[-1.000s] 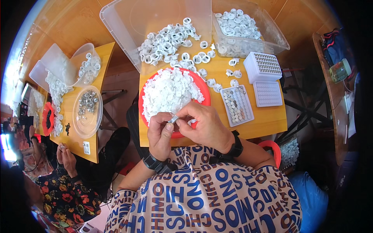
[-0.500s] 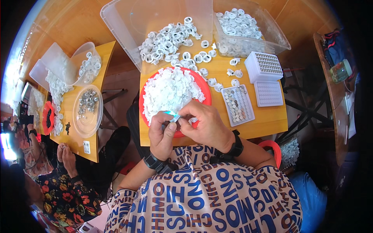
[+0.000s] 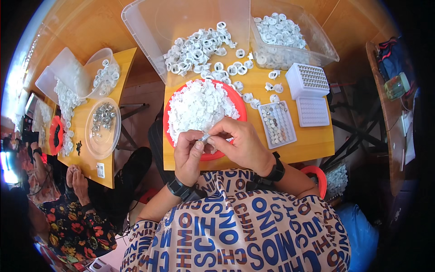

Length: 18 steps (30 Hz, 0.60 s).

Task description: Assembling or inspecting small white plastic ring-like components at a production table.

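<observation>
Over the near edge of a red round tray (image 3: 243, 106), my two hands meet at a small whitish plastic piece (image 3: 205, 137). My left hand (image 3: 189, 152) pinches it between thumb and fingers. From the other side, my right hand (image 3: 240, 143) closes thumb and forefinger on the same piece; the fingertips cover most of it. Heaped in the tray are many small white plastic parts (image 3: 199, 106). To the right lies a white tray of round button cells (image 3: 277, 124), partly filled.
Behind the red tray, round white parts (image 3: 197, 52) spill from a clear bin on its side. A second clear bin (image 3: 294, 54) holds more. Stacked white cell trays (image 3: 309, 81) stand at right. On the left, another person's hands (image 3: 78, 181) are beside a side table (image 3: 106, 170).
The bluish glow at the small piece between my fingers is gone. My hands stay in almost the same place, with the fingertips shifted slightly around the piece.
</observation>
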Tool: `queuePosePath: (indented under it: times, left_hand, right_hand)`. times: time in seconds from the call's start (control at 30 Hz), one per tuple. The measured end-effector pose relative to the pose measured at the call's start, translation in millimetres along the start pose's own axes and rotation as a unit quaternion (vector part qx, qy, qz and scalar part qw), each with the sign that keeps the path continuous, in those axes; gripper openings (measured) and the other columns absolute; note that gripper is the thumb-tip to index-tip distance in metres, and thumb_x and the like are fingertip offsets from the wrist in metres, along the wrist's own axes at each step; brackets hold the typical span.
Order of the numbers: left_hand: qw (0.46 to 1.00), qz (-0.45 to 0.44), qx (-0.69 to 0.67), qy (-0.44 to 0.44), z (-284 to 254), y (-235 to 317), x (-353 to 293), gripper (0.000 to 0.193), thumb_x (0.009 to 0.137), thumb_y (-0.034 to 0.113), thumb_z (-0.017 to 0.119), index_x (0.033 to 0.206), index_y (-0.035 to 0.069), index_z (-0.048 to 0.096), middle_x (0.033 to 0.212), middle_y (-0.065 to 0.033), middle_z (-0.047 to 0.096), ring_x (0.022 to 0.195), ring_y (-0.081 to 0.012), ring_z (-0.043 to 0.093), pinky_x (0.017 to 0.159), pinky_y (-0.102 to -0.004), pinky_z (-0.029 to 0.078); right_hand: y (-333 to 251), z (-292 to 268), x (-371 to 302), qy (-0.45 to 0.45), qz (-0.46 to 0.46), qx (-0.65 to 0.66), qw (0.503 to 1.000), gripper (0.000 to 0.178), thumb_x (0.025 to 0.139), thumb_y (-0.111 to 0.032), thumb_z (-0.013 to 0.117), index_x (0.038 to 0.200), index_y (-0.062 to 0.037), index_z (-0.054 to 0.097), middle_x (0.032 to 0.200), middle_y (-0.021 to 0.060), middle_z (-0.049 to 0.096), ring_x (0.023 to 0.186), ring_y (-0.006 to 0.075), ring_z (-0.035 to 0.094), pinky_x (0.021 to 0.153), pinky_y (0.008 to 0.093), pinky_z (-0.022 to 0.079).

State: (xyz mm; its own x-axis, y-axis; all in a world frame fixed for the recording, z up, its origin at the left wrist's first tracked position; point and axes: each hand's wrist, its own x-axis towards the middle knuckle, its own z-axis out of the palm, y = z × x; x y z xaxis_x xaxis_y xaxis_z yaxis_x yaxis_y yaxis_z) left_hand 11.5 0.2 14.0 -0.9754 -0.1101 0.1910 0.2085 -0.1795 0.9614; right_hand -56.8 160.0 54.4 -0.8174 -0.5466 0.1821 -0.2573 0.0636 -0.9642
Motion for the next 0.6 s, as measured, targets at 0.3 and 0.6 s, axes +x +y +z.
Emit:
queuePosePath:
  times: [0.3, 0.6]
  left_hand:
    - [0.999, -0.024, -0.029, -0.016, 1, 3, -1, 0.012, 0.1, 0.012, 0.044, 0.106, 0.002, 0.045, 0.098, -0.0105, 0.059, 0.081, -0.0138, 0.058, 0.075, -0.0279, 0.05]
    - [0.996, -0.091, -0.012, 0.012, -4, -1, 6, 0.014, 0.1, 0.017, 0.044, 0.105, 0.003, 0.047, 0.085, -0.0054, 0.062, 0.07, -0.0102, 0.058, 0.065, -0.0243, 0.048]
  right_hand:
    - [2, 4, -3, 0.01, 0.0, 0.03, 1.0, 0.006, 0.086, 0.002, 0.063, 0.092, 0.0028, 0.061, 0.081, 0.007, 0.067, 0.074, 0.0112, 0.067, 0.067, 0.0247, 0.053]
    - [6, 7, 1, 0.007, 0.065, 0.059, 0.996, 0.009, 0.086, 0.003, 0.06, 0.095, 0.0042, 0.062, 0.083, 0.0065, 0.068, 0.074, 0.0085, 0.065, 0.066, 0.0234, 0.053]
